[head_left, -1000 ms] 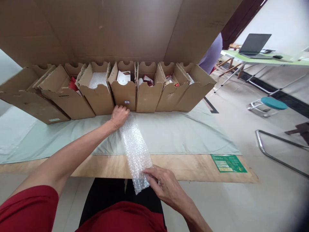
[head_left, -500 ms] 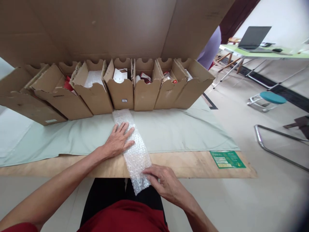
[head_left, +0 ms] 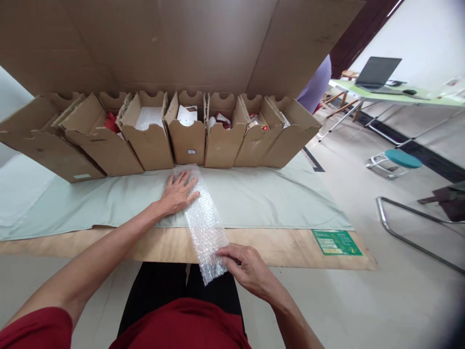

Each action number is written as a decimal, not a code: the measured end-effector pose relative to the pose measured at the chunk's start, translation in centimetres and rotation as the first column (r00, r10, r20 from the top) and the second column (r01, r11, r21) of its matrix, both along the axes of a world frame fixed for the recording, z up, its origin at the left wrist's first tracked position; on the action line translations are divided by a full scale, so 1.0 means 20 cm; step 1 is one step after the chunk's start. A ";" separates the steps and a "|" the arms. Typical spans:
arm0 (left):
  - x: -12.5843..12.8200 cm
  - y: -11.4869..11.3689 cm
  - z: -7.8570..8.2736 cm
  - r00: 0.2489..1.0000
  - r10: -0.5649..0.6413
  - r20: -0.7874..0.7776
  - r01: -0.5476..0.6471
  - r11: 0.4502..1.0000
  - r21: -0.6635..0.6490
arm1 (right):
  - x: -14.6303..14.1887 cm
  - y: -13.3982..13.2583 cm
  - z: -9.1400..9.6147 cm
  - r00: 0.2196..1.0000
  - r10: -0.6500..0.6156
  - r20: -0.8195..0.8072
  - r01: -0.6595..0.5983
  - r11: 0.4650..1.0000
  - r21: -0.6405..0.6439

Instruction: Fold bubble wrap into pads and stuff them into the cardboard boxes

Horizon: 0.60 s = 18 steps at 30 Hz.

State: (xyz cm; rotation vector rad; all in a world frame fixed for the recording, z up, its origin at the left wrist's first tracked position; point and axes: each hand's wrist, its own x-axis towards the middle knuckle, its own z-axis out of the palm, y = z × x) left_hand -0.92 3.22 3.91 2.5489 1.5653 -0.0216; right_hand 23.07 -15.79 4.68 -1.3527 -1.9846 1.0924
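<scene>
A strip of bubble wrap (head_left: 205,218) lies lengthwise on the pale green cloth (head_left: 261,198) and hangs over the front edge of the table. My left hand (head_left: 178,193) rests flat on its far part, fingers spread. Near the close end, my right hand (head_left: 245,266) pinches the strip's right edge between thumb and forefinger. The far end of the strip reaches the foot of the middle cardboard box (head_left: 191,143).
Several open cardboard boxes (head_left: 223,145) stand in a row behind the strip, holding white and red items, before a tall cardboard panel (head_left: 174,43). A green label (head_left: 337,242) sits on the wooden edge (head_left: 269,247). At right are a laptop (head_left: 378,72) and a teal stool (head_left: 403,158).
My left hand has slid slightly up the strip, toward the boxes. My right hand keeps its pinch at the near end. The view has shifted a little.
</scene>
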 end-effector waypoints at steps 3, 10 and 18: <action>0.01 -0.11 0.01 0.999 0.010 0.046 -0.012 0.999 0.042 | 0.01 0.00 -0.01 0.999 -0.004 -0.032 0.003 1.000 -0.006; 0.03 -0.46 -0.09 0.970 -0.232 0.072 0.224 0.968 0.110 | 0.01 0.02 0.00 0.999 0.007 -0.032 -0.008 1.000 -0.012; 0.01 -0.48 -0.05 0.966 -0.239 0.095 0.226 0.966 0.127 | 0.00 -0.01 0.01 1.000 0.000 -0.031 -0.001 1.000 -0.015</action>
